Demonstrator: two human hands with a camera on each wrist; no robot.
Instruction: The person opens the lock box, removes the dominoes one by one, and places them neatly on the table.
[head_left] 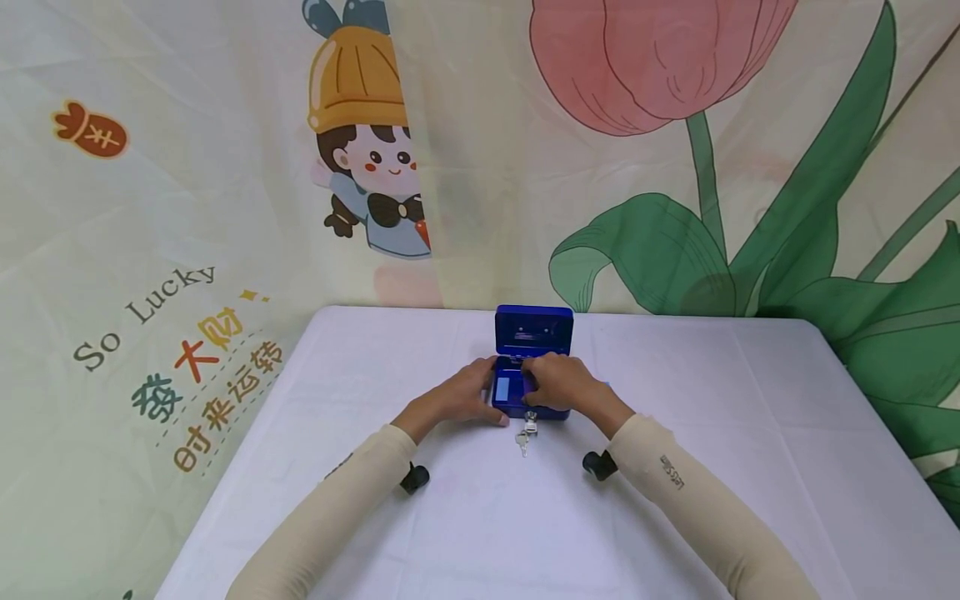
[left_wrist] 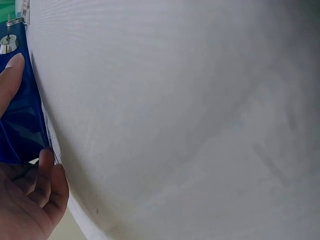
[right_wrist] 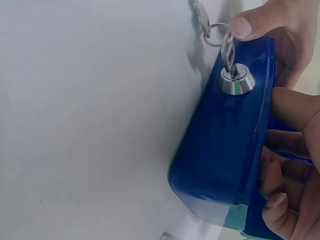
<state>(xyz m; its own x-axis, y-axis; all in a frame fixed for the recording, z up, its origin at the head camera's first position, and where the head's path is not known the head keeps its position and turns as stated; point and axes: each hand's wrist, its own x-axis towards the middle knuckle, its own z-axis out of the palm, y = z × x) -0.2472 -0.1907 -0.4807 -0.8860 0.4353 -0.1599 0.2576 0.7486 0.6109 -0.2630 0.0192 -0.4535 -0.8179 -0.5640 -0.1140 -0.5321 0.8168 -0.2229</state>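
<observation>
A small blue metal cash box (right_wrist: 215, 150) stands on the white-covered table, its lid (head_left: 533, 332) raised at the back. A key sits in the silver front lock (right_wrist: 237, 81), and a second key (head_left: 522, 442) hangs from the ring. My left hand (head_left: 467, 393) holds the box's left end, thumb against the front wall and fingers around the side. Over the right half, my right hand (head_left: 558, 381) reaches inside with bent fingers. Whatever those fingertips touch in the box is hidden. A pale rectangle (head_left: 503, 388) shows on the left part of the interior.
White cloth covers the table (head_left: 465, 533). Behind it hangs a printed backdrop (head_left: 480, 167) with a tulip and a cartoon figure. Black wrist cameras (head_left: 599, 466) stick out under both sleeves. A small grey edge (right_wrist: 167, 236) shows at the bottom of the right wrist view.
</observation>
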